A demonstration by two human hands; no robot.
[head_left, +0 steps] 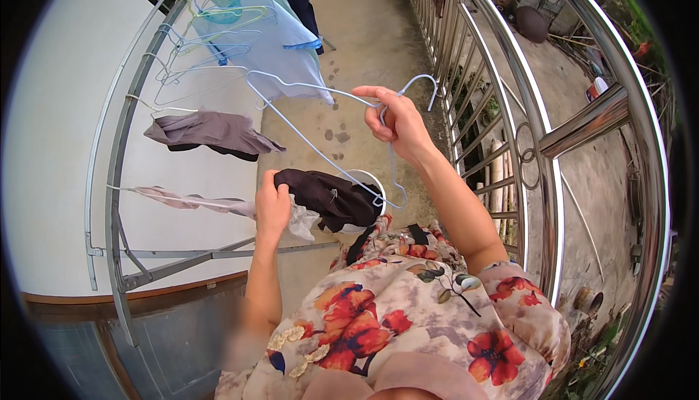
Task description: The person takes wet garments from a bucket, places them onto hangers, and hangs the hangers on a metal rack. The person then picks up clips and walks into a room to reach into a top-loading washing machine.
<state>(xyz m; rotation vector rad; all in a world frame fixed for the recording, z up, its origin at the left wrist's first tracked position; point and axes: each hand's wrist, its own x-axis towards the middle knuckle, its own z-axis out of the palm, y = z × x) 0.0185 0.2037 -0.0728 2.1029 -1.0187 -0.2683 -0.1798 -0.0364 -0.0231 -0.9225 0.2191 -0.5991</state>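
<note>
My right hand point(397, 125) grips a light blue wire hanger point(419, 77) close to its hook, the index finger stretched along the wire. The hanger's wide frame slants down across the middle, with nothing hung on it. To the left and lower, my left hand point(273, 200) is closed on the edge of a bunched black garment point(328, 195); its exact kind cannot be made out. Behind that garment shows the rim of a white bucket point(375, 180), mostly covered. A whitish cloth point(301, 219) hangs just beside my left hand.
A metal drying rack point(116, 160) runs along the white wall at left. On it hang a light blue garment point(273, 61), a dark navy one point(302, 7), a greyish-purple one point(211, 131), a pale one point(193, 201) and several bare hangers. A shiny metal railing point(513, 43) bounds the right side.
</note>
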